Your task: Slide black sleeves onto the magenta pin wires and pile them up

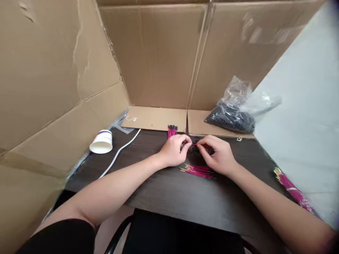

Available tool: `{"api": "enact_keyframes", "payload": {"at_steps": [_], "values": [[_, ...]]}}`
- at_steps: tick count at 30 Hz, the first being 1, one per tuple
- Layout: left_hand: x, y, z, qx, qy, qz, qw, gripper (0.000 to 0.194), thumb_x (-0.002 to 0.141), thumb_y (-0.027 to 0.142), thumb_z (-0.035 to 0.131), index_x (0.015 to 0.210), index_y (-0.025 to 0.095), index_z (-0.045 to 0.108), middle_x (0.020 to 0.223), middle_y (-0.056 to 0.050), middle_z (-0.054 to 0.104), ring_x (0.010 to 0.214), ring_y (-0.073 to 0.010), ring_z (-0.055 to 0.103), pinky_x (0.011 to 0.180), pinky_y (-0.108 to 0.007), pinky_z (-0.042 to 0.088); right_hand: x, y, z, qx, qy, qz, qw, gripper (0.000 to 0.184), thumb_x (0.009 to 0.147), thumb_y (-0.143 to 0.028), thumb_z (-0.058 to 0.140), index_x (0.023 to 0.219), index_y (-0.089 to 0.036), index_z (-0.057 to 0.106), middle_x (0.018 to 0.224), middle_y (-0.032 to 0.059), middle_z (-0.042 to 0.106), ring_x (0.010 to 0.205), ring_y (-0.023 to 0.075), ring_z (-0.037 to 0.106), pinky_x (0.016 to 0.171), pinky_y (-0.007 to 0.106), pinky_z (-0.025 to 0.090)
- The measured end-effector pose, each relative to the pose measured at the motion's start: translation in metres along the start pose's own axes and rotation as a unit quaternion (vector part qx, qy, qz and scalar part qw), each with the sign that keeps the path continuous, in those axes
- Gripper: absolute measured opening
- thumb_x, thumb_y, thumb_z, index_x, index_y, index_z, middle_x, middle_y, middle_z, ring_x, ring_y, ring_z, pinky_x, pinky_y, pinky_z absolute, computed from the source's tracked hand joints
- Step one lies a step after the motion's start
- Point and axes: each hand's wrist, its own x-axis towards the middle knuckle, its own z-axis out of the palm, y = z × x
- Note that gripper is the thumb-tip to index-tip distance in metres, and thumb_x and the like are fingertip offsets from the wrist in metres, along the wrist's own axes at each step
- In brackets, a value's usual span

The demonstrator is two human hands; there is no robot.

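Both hands meet over the dark table, fingertips pinched. My left hand (175, 150) and my right hand (217, 154) grip a short pink-red wire (194, 144) that shows in the small gap between them; its ends are hidden by the fingers. Just below the hands lies a loose pile of pink-red wires (198, 171) with gold-coloured tips pointing left. Behind my left hand stands out a bunch of pink-red wires with black ends (172, 129), partly covered by the hand. Small black pieces (196, 141) show dimly on the table between the hands.
A clear plastic bag of black pieces (230, 116) rests at the back right. A tied bundle of pink-red wires (292, 188) lies at the right edge. On the left are a tipped paper cup (101, 141) and a white cable (120, 151). Cardboard walls (159, 56) enclose the table.
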Motion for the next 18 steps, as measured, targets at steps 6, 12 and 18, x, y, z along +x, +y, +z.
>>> {"api": "enact_keyframes", "payload": {"at_steps": [6, 12, 18], "values": [[0.0010, 0.0018, -0.0024, 0.003, 0.003, 0.001, 1.000, 0.011, 0.102, 0.022, 0.058, 0.097, 0.016, 0.067, 0.090, -0.005, 0.072, 0.078, -0.0150, 0.061, 0.076, -0.031, 0.050, 0.0021, 0.0000, -0.0001, 0.000, -0.001, -0.009, 1.000, 0.009, 0.103, -0.013, 0.066, 0.101, -0.019, 0.072, 0.089, 0.0047, 0.070, 0.070, 0.0148, 0.061, 0.065, 0.031, 0.051], [0.0010, 0.0018, -0.0029, 0.001, 0.004, 0.004, 1.000, 0.011, 0.101, 0.022, 0.058, 0.097, 0.016, 0.066, 0.089, -0.005, 0.072, 0.077, -0.0144, 0.060, 0.076, -0.031, 0.049, 0.0020, 0.0009, -0.0006, 0.004, 0.006, -0.011, 1.000, 0.010, 0.102, -0.013, 0.068, 0.103, -0.020, 0.074, 0.093, 0.0049, 0.073, 0.070, 0.0149, 0.062, 0.066, 0.032, 0.053], [0.0011, 0.0034, -0.0034, 0.000, 0.004, 0.007, 1.000, 0.010, 0.101, 0.021, 0.059, 0.096, 0.016, 0.066, 0.087, -0.004, 0.071, 0.076, -0.0143, 0.059, 0.075, -0.031, 0.048, 0.0019, 0.0003, -0.0021, 0.001, 0.020, -0.017, 1.000, 0.010, 0.103, -0.014, 0.069, 0.103, -0.021, 0.075, 0.097, 0.0046, 0.076, 0.073, 0.0158, 0.066, 0.069, 0.033, 0.055]]}}
